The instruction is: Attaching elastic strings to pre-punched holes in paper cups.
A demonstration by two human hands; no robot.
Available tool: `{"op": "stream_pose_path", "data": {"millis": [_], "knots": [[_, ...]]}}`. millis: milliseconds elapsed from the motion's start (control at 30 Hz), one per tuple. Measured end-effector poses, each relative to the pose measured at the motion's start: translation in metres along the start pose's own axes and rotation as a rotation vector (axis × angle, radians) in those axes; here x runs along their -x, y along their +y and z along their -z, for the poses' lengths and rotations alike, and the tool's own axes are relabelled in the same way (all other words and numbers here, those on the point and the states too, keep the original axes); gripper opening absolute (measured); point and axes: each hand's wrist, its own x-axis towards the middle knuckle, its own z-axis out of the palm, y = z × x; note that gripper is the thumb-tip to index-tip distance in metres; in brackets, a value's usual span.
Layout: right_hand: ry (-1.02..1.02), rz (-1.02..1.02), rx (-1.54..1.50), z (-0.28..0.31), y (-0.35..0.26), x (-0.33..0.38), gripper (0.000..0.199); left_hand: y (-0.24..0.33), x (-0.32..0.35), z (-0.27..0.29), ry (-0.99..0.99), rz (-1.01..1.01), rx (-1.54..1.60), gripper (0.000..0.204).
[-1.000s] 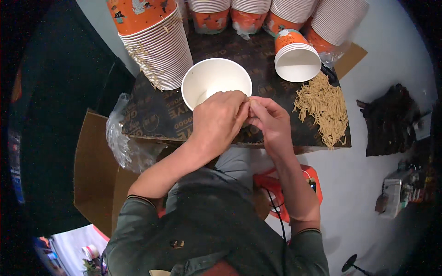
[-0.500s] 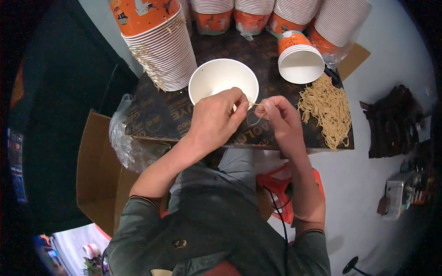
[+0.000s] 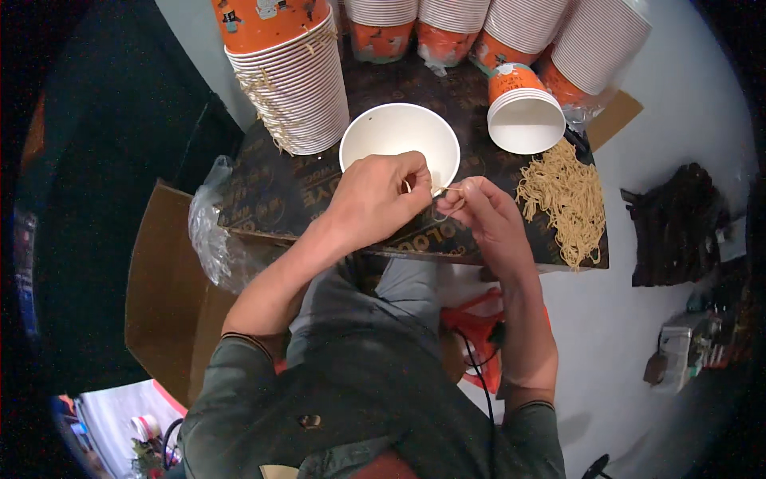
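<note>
A white-lined paper bucket (image 3: pixel 399 128) stands mouth-up near the front of the dark table. Over its near rim, my left hand (image 3: pixel 375 195) is closed in a pinch on a thin beige cord (image 3: pixel 448 190). To its right, my right hand (image 3: pixel 491 214) pinches the same cord, which runs short between the two hands and hangs in a small loop by the right fingers. My left fingers hide the bucket's near rim, so I cannot tell whether the cord passes through it. A heap of loose beige cords (image 3: pixel 565 203) lies right of my right hand.
A tall stack of orange buckets (image 3: pixel 291 96), rims strung with cords, rises at left. Several wrapped stacks (image 3: pixel 381 36) line the back. A few nested buckets (image 3: pixel 527 120) lie sideways at right. Clear plastic (image 3: pixel 219 231) hangs off the left corner above a cardboard box (image 3: pixel 171 295).
The view has shifted slightly, moving the table things a little in the picture. Both hands keep pinching the cord, and my right fingers have curled a little closer around it.
</note>
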Motion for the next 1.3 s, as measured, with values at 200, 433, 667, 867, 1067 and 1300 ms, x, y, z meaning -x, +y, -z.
{"op": "stream_pose_path", "data": {"millis": [200, 433, 667, 867, 1067, 1300], "knots": [[0.052, 0.096, 0.125, -0.003, -0.001, -0.002, 0.026, 0.006, 0.004, -0.002, -0.023, -0.122, 0.043, 0.023], [0.105, 0.123, 0.216, 0.0, -0.007, 0.003, 0.014, -0.006, 0.006, -0.018, 0.012, -0.316, -0.072, 0.018], [0.047, 0.132, 0.34, 0.003, -0.021, 0.005, 0.012, -0.009, 0.004, -0.011, 0.022, -0.314, -0.115, 0.013], [0.079, -0.039, 0.159, -0.002, -0.056, 0.012, 0.014, -0.015, 0.005, 0.001, 0.044, -0.355, -0.192, 0.01], [-0.079, 0.071, 0.082, 0.027, -0.108, 0.027, 0.024, -0.033, 0.002, 0.029, 0.02, -0.456, -0.216, 0.01], [-0.034, 0.198, 0.132, 0.062, -0.163, 0.032, 0.019, -0.049, -0.003, 0.078, -0.215, -0.379, -0.188, 0.012]]}}
